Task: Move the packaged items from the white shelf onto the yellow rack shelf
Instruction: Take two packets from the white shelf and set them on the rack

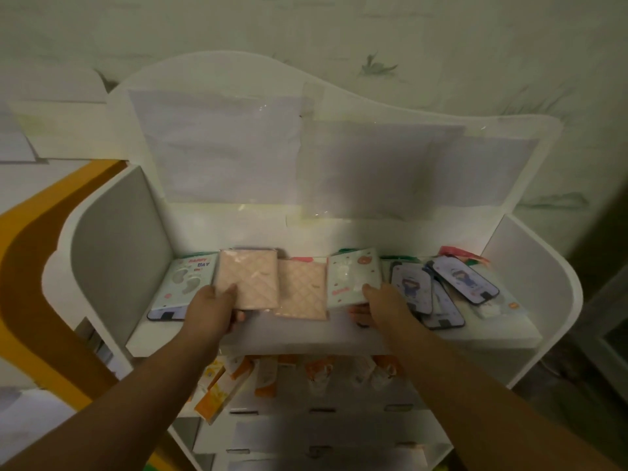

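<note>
On the top level of the white shelf [306, 338] lie several flat packages. My left hand [209, 309] grips a pink quilted package [251, 278] by its lower edge, thumb on top. A second pink quilted package [302, 290] lies just right of it. My right hand [380, 300] pinches a pale green package [353, 277] with a small bear print, tilted up off the shelf. A light blue package with footprints [188, 283] lies at the far left. Several phone-shaped packages with cartoon figures [441, 287] are piled on the right. The yellow rack [30, 253] curves along the left edge.
White side panels [115, 239] wall the shelf at left and right, with a tall back panel [306, 147] behind. A lower level holds orange-and-white boxes [224, 382] and pouches. A papered wall stands behind everything.
</note>
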Demonstrator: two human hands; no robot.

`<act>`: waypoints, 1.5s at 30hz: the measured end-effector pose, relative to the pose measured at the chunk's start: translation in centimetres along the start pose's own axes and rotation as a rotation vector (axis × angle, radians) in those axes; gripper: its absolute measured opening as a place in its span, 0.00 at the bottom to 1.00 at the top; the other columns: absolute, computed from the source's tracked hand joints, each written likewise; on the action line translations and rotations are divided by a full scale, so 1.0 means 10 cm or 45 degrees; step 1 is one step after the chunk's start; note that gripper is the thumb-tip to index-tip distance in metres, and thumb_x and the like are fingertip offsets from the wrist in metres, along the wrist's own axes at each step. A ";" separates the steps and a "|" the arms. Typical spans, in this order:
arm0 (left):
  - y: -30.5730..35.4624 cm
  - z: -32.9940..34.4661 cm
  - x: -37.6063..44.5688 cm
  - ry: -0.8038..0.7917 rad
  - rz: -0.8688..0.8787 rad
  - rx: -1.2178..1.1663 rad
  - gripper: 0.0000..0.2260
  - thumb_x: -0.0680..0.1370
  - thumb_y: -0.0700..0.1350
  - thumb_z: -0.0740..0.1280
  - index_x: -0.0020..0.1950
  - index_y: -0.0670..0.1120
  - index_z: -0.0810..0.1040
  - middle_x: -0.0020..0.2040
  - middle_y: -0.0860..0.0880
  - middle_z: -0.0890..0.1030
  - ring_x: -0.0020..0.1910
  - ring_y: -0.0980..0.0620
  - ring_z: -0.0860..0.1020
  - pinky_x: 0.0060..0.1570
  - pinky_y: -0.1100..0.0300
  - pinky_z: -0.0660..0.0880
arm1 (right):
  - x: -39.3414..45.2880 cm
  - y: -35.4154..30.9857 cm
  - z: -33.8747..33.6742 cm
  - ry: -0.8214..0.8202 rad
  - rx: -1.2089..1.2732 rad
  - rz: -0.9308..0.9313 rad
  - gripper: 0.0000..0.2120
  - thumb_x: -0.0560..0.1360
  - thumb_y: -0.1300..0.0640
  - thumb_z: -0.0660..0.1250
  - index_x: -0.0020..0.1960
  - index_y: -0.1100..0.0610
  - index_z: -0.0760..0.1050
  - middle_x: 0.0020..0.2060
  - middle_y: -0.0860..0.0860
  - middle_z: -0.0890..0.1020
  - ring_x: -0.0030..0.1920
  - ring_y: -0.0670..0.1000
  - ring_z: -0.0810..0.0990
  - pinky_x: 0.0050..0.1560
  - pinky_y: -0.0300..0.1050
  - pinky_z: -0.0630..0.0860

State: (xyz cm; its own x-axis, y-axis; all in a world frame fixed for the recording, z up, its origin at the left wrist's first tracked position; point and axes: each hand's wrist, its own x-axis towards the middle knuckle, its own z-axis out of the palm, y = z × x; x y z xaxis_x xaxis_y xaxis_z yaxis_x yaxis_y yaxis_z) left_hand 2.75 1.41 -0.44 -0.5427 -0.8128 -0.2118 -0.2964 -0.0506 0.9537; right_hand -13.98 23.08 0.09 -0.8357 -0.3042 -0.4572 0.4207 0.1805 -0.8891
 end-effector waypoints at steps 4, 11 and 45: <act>-0.04 0.05 -0.18 -0.062 -0.004 -0.131 0.10 0.81 0.50 0.62 0.52 0.44 0.74 0.35 0.42 0.76 0.33 0.48 0.74 0.34 0.54 0.74 | -0.16 0.12 -0.13 -0.050 0.175 -0.115 0.17 0.83 0.59 0.59 0.69 0.64 0.68 0.45 0.61 0.81 0.35 0.56 0.81 0.30 0.46 0.82; -0.04 0.04 -0.57 -0.130 0.014 -0.315 0.13 0.81 0.51 0.63 0.57 0.42 0.73 0.36 0.42 0.74 0.32 0.48 0.72 0.32 0.54 0.72 | -0.54 0.21 -0.26 -0.137 0.329 -0.188 0.13 0.82 0.58 0.60 0.65 0.59 0.67 0.51 0.63 0.81 0.34 0.56 0.83 0.29 0.46 0.81; -1.16 -3.71 -2.03 0.217 0.212 -0.475 0.10 0.82 0.48 0.61 0.51 0.42 0.73 0.29 0.45 0.73 0.27 0.50 0.69 0.26 0.57 0.66 | -3.28 1.39 2.59 -0.634 0.012 -0.566 0.18 0.80 0.62 0.63 0.63 0.42 0.71 0.46 0.50 0.86 0.33 0.57 0.83 0.34 0.53 0.82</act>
State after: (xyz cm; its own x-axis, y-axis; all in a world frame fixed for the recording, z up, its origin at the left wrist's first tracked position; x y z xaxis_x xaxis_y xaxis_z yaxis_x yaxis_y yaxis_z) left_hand 46.33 -3.02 0.74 -0.4123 -0.9102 -0.0402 0.1054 -0.0915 0.9902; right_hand 28.38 11.33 2.13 -0.6685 -0.7437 -0.0013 0.0786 -0.0690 -0.9945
